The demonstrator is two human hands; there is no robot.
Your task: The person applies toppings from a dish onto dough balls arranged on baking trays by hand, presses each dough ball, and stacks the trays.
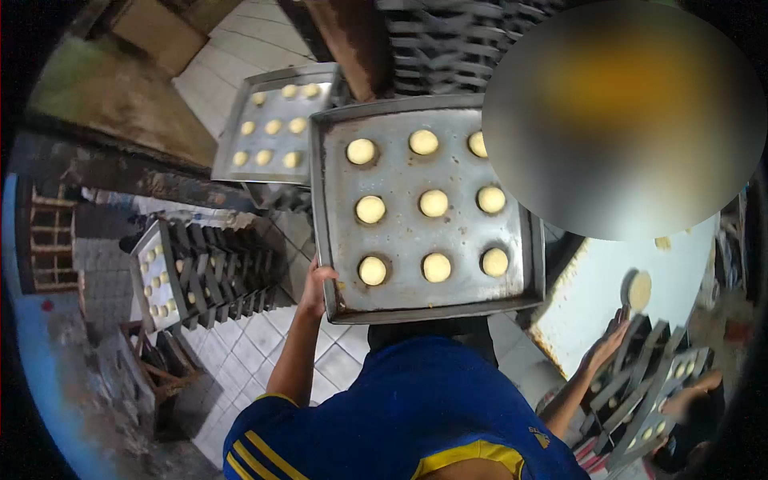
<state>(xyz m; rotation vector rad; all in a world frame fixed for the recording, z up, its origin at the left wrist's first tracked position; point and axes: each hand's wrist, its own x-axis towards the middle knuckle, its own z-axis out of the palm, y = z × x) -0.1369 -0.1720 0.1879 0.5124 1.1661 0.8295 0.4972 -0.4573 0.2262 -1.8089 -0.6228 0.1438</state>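
Tray, centre: likely stiff; grip rims.
Dough balls: probably soft.
My left hand: pinching tray edge.
My right hand: fingers extended.

the white table carries what looks like flattened dough and scraps.

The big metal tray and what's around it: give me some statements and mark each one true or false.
1. The left hand grips the side of the big metal tray. True.
2. The pale balls on that tray are heaped in one pile. False: they sit apart, in rows.
3. The right hand also holds that tray. False: the right hand is apart from it, near the white table.
4. A flat round piece lies on the white table. True.
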